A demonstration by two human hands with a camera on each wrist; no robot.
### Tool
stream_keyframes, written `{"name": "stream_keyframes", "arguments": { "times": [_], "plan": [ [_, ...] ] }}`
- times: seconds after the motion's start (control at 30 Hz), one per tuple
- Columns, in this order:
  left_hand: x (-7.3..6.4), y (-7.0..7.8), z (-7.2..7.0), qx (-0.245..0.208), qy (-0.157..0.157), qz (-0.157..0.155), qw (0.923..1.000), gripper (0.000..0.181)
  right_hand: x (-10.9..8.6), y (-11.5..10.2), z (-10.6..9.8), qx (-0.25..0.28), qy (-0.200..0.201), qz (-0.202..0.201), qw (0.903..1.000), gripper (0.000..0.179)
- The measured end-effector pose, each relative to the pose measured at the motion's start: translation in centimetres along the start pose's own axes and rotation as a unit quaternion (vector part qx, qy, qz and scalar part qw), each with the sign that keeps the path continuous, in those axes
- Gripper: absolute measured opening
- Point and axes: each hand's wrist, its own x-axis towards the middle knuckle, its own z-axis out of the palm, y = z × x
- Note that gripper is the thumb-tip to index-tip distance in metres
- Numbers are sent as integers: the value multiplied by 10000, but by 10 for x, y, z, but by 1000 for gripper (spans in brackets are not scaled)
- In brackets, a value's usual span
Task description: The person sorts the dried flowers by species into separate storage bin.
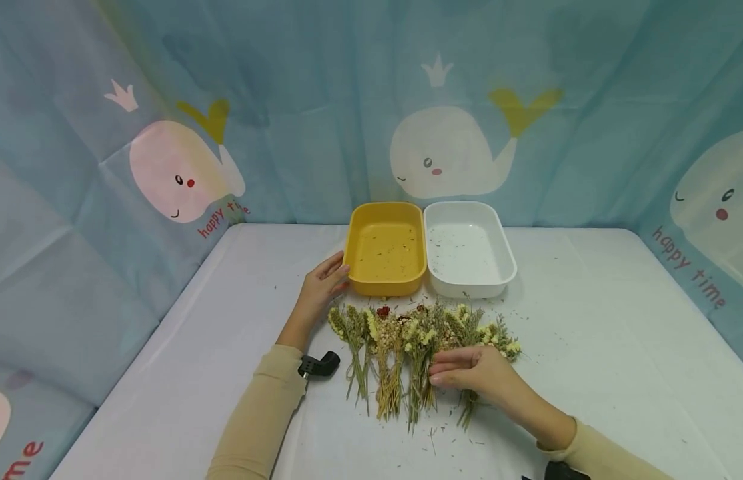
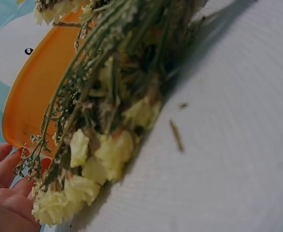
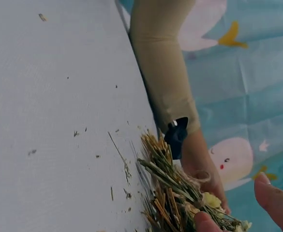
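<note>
Several bunches of dried flowers lie side by side on the white table, heads toward two trays and stems toward me. Twine ties some stems in the right wrist view. My left hand touches the front left corner of the yellow tray; its fingers appear beside that tray behind the blooms. Over the right part of the row is my right hand, fingertips beside the stems. Its thumb and a fingertip stand apart in the right wrist view. The palm side of this hand is hidden in the head view.
A white tray stands against the yellow one's right side. Bits of plant lie in both trays and around the stems on the table. A blue curtain with printed whales hangs behind and at the sides.
</note>
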Motion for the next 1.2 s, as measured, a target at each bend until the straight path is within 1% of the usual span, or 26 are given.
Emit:
{"name": "stream_keyframes", "arguments": {
  "times": [0.2,0.33,0.47,0.6,0.73,0.87,1.03,1.2],
  "plan": [
    [2,-1,1,-12,-17,79,10000,56,4,2,5,-46,-27,108,9999,59],
    [3,-2,3,107,-9,154,9998,55,7,3,7,175,-184,222,9994,56],
    [4,-4,4,170,32,155,9997,53,11,5,8,356,-335,318,9983,53],
    [4,-6,2,170,65,161,9997,53,17,6,9,447,-417,480,9970,44],
    [3,-6,1,186,81,205,9996,59,23,7,11,496,-526,646,9953,35],
    [1,-4,0,216,65,188,9996,65,26,6,12,489,-572,715,9946,33],
    [2,-4,2,131,85,159,9998,58,29,4,16,447,-563,748,9946,33],
    [3,-4,3,69,76,137,9999,55,30,3,19,664,-622,873,9920,31]
  ]
}}
